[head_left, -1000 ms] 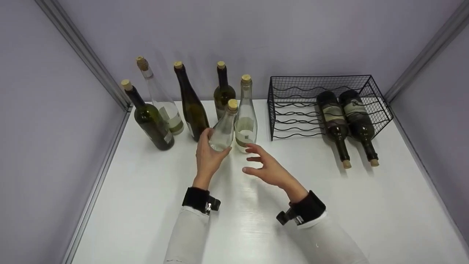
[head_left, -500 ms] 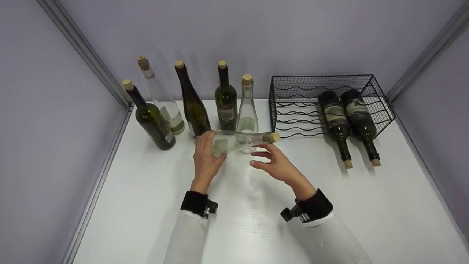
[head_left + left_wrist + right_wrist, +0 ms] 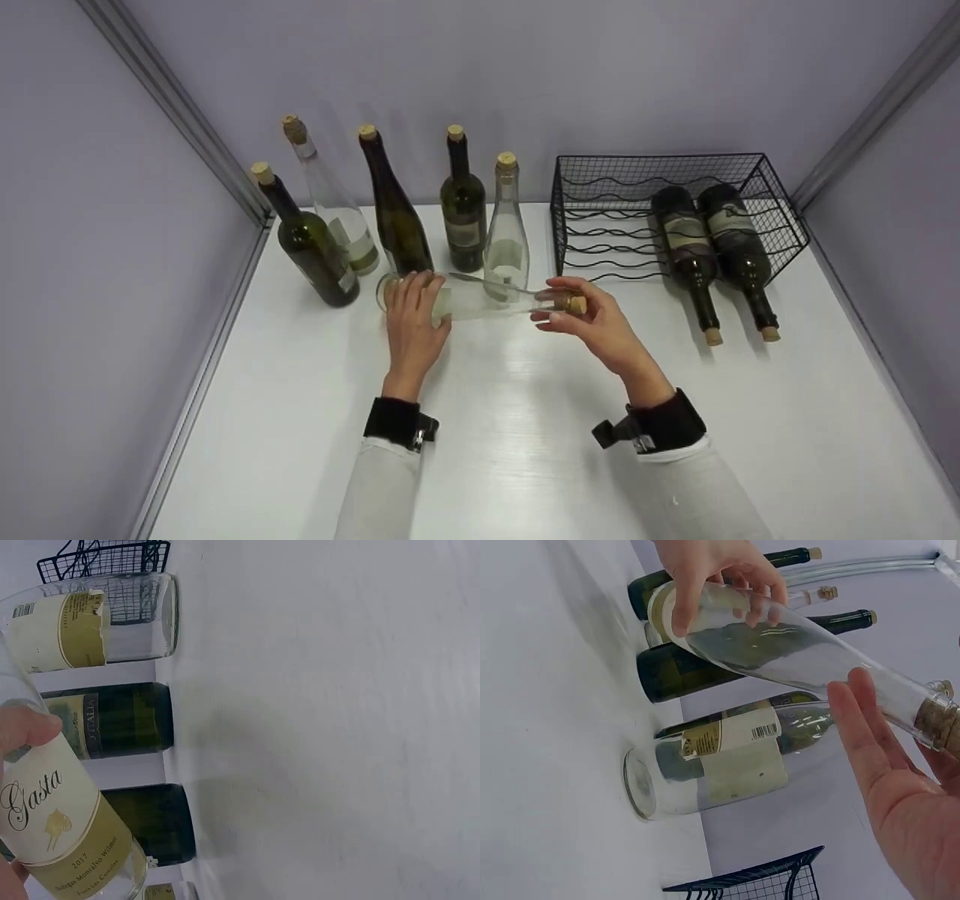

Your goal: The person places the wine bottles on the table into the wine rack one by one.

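Observation:
My left hand point(image 3: 412, 319) grips a clear glass bottle point(image 3: 484, 306) by its lower body, fingers over the top and thumb on the near side. The bottle lies sideways in the head view, its base to the left and its cork point(image 3: 577, 304) to the right. My right hand point(image 3: 604, 326) is around the neck close to the cork, thumb on one side and fingers on the other. In the left wrist view the bottle's cream and gold label point(image 3: 56, 821) reads Gasta.
Behind stand a clear bottle point(image 3: 506, 240), a short green bottle point(image 3: 463, 217), a tall brown-green bottle point(image 3: 401, 225), another clear bottle point(image 3: 334, 206) and a dark green bottle point(image 3: 311, 255). At the right, a black wire rack point(image 3: 600, 249) holds two dark bottles point(image 3: 688, 240) lying down.
The clear bottle has gone from nearly upright to sideways, its cork swinging right, and has come slightly nearer. My right hand has moved right and now surrounds the neck.

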